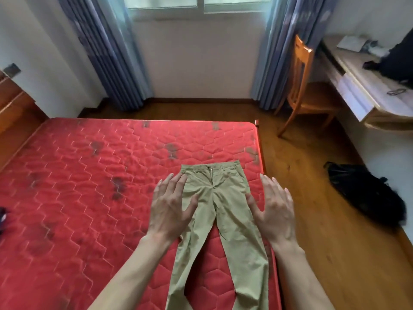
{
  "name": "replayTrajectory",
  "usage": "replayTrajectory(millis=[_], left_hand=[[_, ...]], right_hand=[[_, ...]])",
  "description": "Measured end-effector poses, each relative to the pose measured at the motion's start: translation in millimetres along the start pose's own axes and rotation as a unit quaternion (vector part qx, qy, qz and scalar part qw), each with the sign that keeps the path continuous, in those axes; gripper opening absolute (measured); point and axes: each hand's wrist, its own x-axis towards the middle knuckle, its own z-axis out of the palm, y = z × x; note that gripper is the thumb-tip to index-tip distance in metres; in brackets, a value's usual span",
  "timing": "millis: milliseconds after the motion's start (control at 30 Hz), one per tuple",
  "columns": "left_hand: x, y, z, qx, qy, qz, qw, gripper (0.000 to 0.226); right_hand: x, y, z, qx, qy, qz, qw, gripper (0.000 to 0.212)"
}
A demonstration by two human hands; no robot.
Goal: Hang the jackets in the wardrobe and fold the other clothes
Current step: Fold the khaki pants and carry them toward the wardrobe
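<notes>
The red mattress point(78, 186) offers wide bare surface to the left of the khaki trousers point(220, 220) and beyond their waistband to the far edge. On the right, only a narrow strip of mattress separates the trousers from the bed edge. Bare wooden floor point(312, 198) lies right of the bed, bounded by a black bag point(366, 193), a wooden chair point(306, 90) and a desk point(366, 86).
</notes>
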Motion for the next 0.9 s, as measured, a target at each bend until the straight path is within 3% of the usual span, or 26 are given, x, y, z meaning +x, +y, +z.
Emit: replayTrajectory(millis=[433,900], left_hand=[[89,-67,150,-0.018,-0.025,-0.022,0.999,0.062],[117,-181,420,-0.051,0.001,-0.073,0.996,0.052]], right_hand=[[97,21,151,-0.001,-0.04,-0.019,0.999,0.07],[120,163,407,0.005,-0.073,0.014,0.997,0.064]])
